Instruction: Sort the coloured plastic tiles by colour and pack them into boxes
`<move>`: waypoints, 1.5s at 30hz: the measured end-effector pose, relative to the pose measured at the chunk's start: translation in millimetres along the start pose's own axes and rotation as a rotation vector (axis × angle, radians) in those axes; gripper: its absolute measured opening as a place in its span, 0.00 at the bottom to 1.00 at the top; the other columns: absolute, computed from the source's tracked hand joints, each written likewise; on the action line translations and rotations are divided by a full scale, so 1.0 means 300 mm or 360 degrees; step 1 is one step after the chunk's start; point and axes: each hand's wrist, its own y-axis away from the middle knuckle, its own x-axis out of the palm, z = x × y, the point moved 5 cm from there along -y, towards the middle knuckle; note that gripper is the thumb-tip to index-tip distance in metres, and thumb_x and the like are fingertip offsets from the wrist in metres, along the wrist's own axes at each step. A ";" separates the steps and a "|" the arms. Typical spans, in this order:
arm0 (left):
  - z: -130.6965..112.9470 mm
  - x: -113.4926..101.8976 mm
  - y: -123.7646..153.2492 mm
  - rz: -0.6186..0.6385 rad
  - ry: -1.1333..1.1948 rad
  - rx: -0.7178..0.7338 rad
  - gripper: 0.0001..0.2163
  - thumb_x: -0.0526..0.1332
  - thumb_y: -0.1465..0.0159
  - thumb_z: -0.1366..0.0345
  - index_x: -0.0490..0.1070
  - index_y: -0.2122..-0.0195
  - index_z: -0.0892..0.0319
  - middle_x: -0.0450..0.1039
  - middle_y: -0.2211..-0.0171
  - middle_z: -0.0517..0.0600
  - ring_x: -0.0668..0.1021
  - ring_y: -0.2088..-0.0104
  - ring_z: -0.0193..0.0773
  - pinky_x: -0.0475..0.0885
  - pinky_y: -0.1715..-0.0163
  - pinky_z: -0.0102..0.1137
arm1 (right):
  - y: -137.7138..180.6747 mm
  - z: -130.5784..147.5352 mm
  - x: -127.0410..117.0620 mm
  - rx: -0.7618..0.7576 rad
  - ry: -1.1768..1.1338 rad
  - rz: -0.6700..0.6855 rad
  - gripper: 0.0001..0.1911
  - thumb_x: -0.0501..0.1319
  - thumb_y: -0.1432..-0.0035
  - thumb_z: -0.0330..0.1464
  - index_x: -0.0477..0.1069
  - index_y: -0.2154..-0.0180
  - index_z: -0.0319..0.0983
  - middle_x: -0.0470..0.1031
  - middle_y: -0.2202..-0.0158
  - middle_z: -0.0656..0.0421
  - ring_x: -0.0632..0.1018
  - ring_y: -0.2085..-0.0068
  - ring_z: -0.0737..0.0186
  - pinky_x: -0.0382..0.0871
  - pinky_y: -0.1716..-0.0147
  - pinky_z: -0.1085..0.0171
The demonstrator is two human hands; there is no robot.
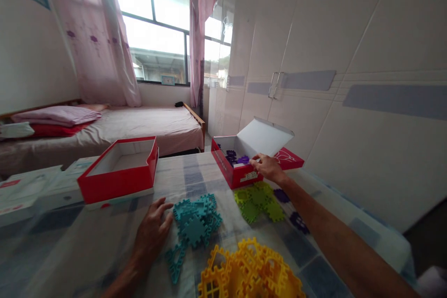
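Observation:
My right hand (266, 166) reaches over the near right corner of a red box (234, 178) with its white lid raised. Its fingertips are closed at the edge of a purple interlocking plastic piece (243, 159); darker purple pieces (230, 154) lie deeper in the box. My left hand (153, 224) rests on the tablecloth, fingers apart and empty, beside a pile of teal interlocking pieces (195, 226). Lime green pieces (260, 201) lie in front of the box, and a heap of yellow pieces (251, 272) is nearest to me.
An open red box tray (117, 191) stands on the left of the table (174, 172), with white boxes (31, 191) beside it. Two purple pieces (299, 222) lie near my right forearm. Beyond the table are a bed (146, 123) and a white wardrobe (314, 42).

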 end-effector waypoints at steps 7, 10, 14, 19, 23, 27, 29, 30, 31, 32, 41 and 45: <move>0.011 -0.001 -0.002 0.0011 -0.0040 0.0043 0.20 0.49 0.45 0.54 0.74 0.61 0.59 0.68 0.48 0.56 0.72 0.49 0.47 0.67 0.48 0.39 | 0.079 -0.088 -0.040 -0.0120 -0.0177 -0.0262 0.18 0.52 0.42 0.36 0.66 0.51 0.39 0.76 0.60 0.56 0.77 0.62 0.63 0.68 0.62 0.66; 0.006 -0.002 -0.001 0.0032 -0.0058 0.0040 0.21 0.49 0.45 0.53 0.74 0.61 0.59 0.67 0.48 0.56 0.72 0.49 0.47 0.67 0.48 0.39 | 0.157 -0.245 -0.023 -0.0062 0.0068 -0.0156 0.20 0.54 0.46 0.34 0.68 0.52 0.38 0.73 0.53 0.52 0.74 0.54 0.57 0.66 0.55 0.61; 0.007 -0.002 -0.001 0.0079 -0.0074 0.0018 0.22 0.48 0.45 0.53 0.74 0.60 0.60 0.66 0.47 0.57 0.72 0.48 0.47 0.66 0.47 0.38 | 0.241 -0.401 0.031 -0.0014 0.0181 0.0106 0.25 0.59 0.53 0.32 0.69 0.50 0.35 0.71 0.49 0.49 0.72 0.50 0.52 0.63 0.50 0.59; 0.015 -0.007 -0.007 0.0056 -0.0103 0.0044 0.23 0.48 0.45 0.52 0.74 0.61 0.60 0.67 0.48 0.56 0.72 0.49 0.46 0.67 0.49 0.37 | 0.259 -0.430 0.051 0.0074 0.0127 0.0027 0.29 0.60 0.54 0.35 0.67 0.48 0.35 0.71 0.51 0.48 0.72 0.51 0.51 0.64 0.51 0.57; 0.023 -0.010 -0.011 0.0045 -0.0127 0.0073 0.22 0.49 0.45 0.52 0.74 0.61 0.59 0.68 0.48 0.56 0.73 0.50 0.46 0.69 0.51 0.37 | 0.259 -0.442 0.003 0.0176 0.0049 -0.0094 0.26 0.56 0.50 0.32 0.65 0.47 0.35 0.72 0.51 0.49 0.73 0.51 0.55 0.64 0.50 0.59; 0.024 -0.005 -0.010 0.0079 -0.0121 0.0071 0.22 0.49 0.45 0.52 0.74 0.60 0.59 0.67 0.47 0.56 0.73 0.50 0.46 0.69 0.52 0.37 | 0.308 -0.477 -0.069 0.0234 -0.0020 -0.0029 0.23 0.53 0.48 0.33 0.66 0.49 0.35 0.73 0.52 0.49 0.75 0.53 0.55 0.65 0.52 0.59; 0.022 -0.002 -0.011 0.0095 -0.0119 0.0072 0.22 0.48 0.45 0.52 0.74 0.60 0.60 0.66 0.47 0.57 0.72 0.49 0.47 0.68 0.50 0.38 | 0.349 -0.481 -0.065 0.0143 -0.0112 0.0265 0.23 0.55 0.51 0.34 0.70 0.52 0.35 0.74 0.54 0.51 0.75 0.54 0.55 0.65 0.53 0.60; 0.021 -0.002 -0.011 0.0096 -0.0121 0.0074 0.22 0.49 0.45 0.52 0.74 0.60 0.60 0.66 0.47 0.57 0.72 0.49 0.47 0.68 0.50 0.38 | 0.371 -0.482 -0.058 0.0099 -0.0141 0.0405 0.23 0.56 0.52 0.35 0.71 0.53 0.35 0.75 0.54 0.51 0.75 0.55 0.54 0.66 0.53 0.60; 0.020 -0.002 -0.011 0.0091 -0.0123 0.0076 0.22 0.49 0.45 0.52 0.74 0.60 0.60 0.66 0.47 0.57 0.72 0.49 0.47 0.67 0.49 0.38 | 0.392 -0.485 -0.051 0.0071 -0.0137 0.0499 0.24 0.57 0.53 0.36 0.71 0.54 0.34 0.75 0.55 0.51 0.75 0.55 0.53 0.66 0.53 0.60; 0.020 -0.003 -0.011 0.0084 -0.0125 0.0077 0.22 0.49 0.45 0.52 0.74 0.60 0.60 0.66 0.47 0.57 0.72 0.49 0.47 0.67 0.49 0.38 | 0.408 -0.492 -0.046 0.0061 -0.0095 0.0530 0.25 0.58 0.54 0.38 0.72 0.54 0.34 0.75 0.55 0.50 0.75 0.55 0.53 0.65 0.53 0.59; 0.013 -0.011 -0.004 0.0048 -0.0122 0.0088 0.21 0.49 0.45 0.53 0.74 0.61 0.59 0.67 0.48 0.55 0.73 0.50 0.46 0.68 0.50 0.38 | 0.436 -0.517 -0.033 0.0135 0.0092 0.0377 0.16 0.59 0.54 0.41 0.68 0.66 0.37 0.73 0.65 0.54 0.73 0.63 0.57 0.65 0.62 0.61; 0.006 -0.011 -0.003 0.0023 -0.0103 0.0058 0.20 0.49 0.45 0.54 0.74 0.62 0.58 0.67 0.48 0.55 0.72 0.50 0.45 0.67 0.49 0.37 | 0.448 -0.517 -0.028 0.0231 -0.0046 0.0298 0.15 0.61 0.58 0.38 0.65 0.66 0.37 0.73 0.67 0.55 0.73 0.65 0.57 0.66 0.64 0.61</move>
